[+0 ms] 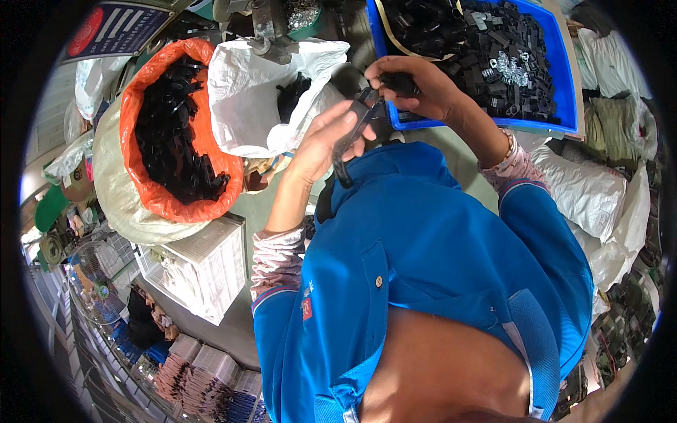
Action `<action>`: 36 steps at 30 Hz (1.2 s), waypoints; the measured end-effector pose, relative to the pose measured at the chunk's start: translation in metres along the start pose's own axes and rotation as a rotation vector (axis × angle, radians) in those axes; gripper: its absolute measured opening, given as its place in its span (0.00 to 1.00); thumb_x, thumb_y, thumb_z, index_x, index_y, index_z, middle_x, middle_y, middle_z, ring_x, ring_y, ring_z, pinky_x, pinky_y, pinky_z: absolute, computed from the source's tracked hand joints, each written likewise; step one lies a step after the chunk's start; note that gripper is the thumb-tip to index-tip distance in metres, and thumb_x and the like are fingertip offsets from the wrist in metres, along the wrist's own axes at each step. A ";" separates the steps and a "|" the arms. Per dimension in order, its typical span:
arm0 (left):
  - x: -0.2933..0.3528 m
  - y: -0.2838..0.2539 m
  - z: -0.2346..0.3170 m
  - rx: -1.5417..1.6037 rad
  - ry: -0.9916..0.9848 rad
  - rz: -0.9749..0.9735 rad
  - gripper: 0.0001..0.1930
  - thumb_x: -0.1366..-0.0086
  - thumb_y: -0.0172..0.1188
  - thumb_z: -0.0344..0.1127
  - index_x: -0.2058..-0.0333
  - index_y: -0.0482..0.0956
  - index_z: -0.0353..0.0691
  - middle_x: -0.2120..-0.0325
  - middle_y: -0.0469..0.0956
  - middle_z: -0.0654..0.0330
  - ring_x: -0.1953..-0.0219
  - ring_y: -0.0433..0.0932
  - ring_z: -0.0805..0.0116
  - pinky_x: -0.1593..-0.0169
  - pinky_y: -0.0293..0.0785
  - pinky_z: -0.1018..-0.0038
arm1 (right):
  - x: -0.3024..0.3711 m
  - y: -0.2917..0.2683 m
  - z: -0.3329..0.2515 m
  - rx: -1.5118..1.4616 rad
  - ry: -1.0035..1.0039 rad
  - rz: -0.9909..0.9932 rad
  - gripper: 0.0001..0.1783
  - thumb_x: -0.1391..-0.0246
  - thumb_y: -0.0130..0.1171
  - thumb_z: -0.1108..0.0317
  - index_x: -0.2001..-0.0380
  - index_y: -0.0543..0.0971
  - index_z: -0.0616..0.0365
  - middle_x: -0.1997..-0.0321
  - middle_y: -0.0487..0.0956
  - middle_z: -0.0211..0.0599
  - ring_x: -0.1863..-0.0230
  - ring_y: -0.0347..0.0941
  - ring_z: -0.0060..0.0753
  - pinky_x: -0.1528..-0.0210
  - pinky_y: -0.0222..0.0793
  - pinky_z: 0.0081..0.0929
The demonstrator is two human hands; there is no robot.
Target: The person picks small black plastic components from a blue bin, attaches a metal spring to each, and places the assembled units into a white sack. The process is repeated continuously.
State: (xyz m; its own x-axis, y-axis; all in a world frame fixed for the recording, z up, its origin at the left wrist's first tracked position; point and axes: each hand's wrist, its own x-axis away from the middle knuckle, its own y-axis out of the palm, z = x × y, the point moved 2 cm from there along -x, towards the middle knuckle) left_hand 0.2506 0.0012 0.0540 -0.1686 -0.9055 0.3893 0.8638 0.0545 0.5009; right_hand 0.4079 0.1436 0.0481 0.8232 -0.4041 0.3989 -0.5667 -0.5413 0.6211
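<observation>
In front of my chest, my left hand [319,144] is closed round a long, curved black strap-like piece [362,111]. Its lower end hangs below my fingers, beside my blue jacket. My right hand [431,88], just to the right and a little higher, grips a rounded black part [400,83]. Thumb and forefinger of that hand meet the upper end of the black piece, so the two hands almost touch. Whether the two black parts are joined cannot be made out. An open white sack [236,77] with a few black pieces inside lies just left of my hands.
A blue tray [486,125] at the upper right holds many small black parts and shiny metal bits. Farther left stands an orange-lined sack [130,141] full of black pieces. Below it is a white plastic crate [222,271]. White bags [582,187] lie to the right.
</observation>
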 end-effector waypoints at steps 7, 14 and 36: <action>0.003 0.008 0.008 0.039 -0.107 -0.134 0.27 0.32 0.54 0.52 0.52 0.73 0.27 0.76 0.76 0.55 0.83 0.67 0.77 0.82 0.57 0.82 | 0.015 0.008 0.011 0.243 -0.101 -0.161 0.11 0.39 0.57 0.61 0.67 0.80 0.58 0.80 0.72 0.24 0.83 0.59 0.11 0.85 0.47 0.11; 0.010 0.026 0.028 -0.098 -0.085 -0.413 0.27 0.32 0.54 0.48 0.53 0.73 0.21 0.81 0.73 0.59 0.88 0.61 0.81 0.84 0.53 0.84 | 0.026 0.024 0.017 0.034 -0.028 -0.326 0.13 0.39 0.57 0.59 0.68 0.79 0.59 0.79 0.73 0.26 0.83 0.63 0.13 0.84 0.52 0.11; -0.024 -0.015 -0.011 -0.217 0.447 0.531 0.08 0.40 0.63 0.22 0.63 0.73 0.32 0.72 0.78 0.58 0.71 0.81 0.71 0.70 0.79 0.77 | -0.020 0.009 0.057 0.062 -0.283 0.144 0.21 0.35 0.49 0.66 0.45 0.70 0.70 0.46 0.73 0.42 0.50 0.73 0.37 0.43 0.69 0.36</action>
State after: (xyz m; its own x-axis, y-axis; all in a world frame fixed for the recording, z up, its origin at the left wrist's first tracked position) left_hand 0.2469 0.0171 0.0288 0.4700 -0.8680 0.1606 0.8577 0.4920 0.1490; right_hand 0.3840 0.1048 0.0074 0.6967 -0.6644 0.2707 -0.6850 -0.5040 0.5261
